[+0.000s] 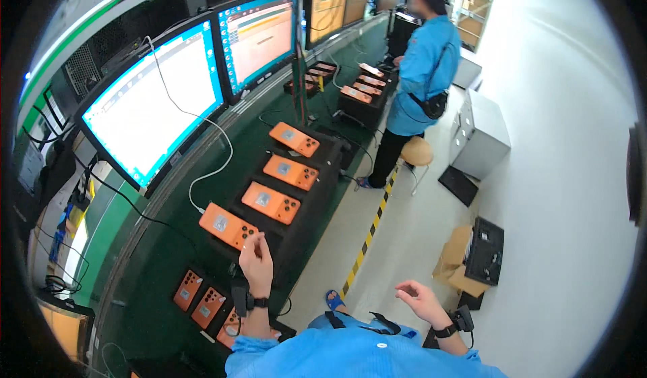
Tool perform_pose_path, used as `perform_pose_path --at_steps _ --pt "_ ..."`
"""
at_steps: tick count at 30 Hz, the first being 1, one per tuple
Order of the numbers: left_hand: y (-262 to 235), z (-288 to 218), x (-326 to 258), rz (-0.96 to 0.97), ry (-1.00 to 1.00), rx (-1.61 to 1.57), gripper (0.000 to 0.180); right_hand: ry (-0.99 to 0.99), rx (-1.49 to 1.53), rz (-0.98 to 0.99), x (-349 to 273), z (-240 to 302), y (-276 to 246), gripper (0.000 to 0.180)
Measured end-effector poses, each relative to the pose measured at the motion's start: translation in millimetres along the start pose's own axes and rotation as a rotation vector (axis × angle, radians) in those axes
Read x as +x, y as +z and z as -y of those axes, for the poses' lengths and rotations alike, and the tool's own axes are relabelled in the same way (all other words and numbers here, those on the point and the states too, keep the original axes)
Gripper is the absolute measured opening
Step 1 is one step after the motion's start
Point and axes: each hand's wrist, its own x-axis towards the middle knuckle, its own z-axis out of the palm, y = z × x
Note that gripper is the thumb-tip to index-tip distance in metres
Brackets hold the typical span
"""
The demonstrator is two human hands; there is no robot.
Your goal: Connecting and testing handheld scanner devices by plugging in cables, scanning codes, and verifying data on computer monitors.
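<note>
My left hand is at the camera end of the nearest orange phone in the row. Its fingers are bent and pressed together over that corner; whether they grip the phone or something small, I cannot make out. A white cable runs into the far end of this phone. Beyond it, three more orange phones lie back side up on a black stand, each with a pale label. My right hand hangs over the floor to the right, fingers loosely apart, holding nothing.
Two monitors line the green bench on the left. Several orange phones rest near its front. A person in blue stands farther along. On the floor are a stool, a grey cabinet and a cardboard box.
</note>
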Motion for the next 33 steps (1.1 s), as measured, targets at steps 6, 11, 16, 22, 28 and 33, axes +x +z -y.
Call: perform_pose_path --at_steps 6,11,16,22,28,33 --pt "-4.8 3.7 -10.2 0.069 -0.195 0.129 0.007 -0.127 -0.044 0.074 125.6 36.1 -4.8 0.027" --pt "-1.9 -8.4 -11.9 0.078 -0.205 0.188 0.007 -0.324 -0.085 0.35 223.5 81.8 25.1 0.026" --pt "0.3 -19.9 -3.1 0.014 -0.368 0.185 0.008 -0.544 -0.07 0.475 325.0 161.1 39.8 0.022" --pt "-6.3 2.4 12.3 -0.14 -0.547 0.098 0.024 -0.718 -0.097 0.602 436.1 217.7 68.5 0.022" --pt "-9.7 6.6 73.5 -0.287 -0.464 0.421 0.022 -1.006 -0.281 0.646 523.5 259.1 109.9 0.021" --pt "-20.3 57.0 114.7 -0.628 -0.441 0.571 0.022 -1.034 -0.283 0.475 556.8 262.6 145.2 0.02"
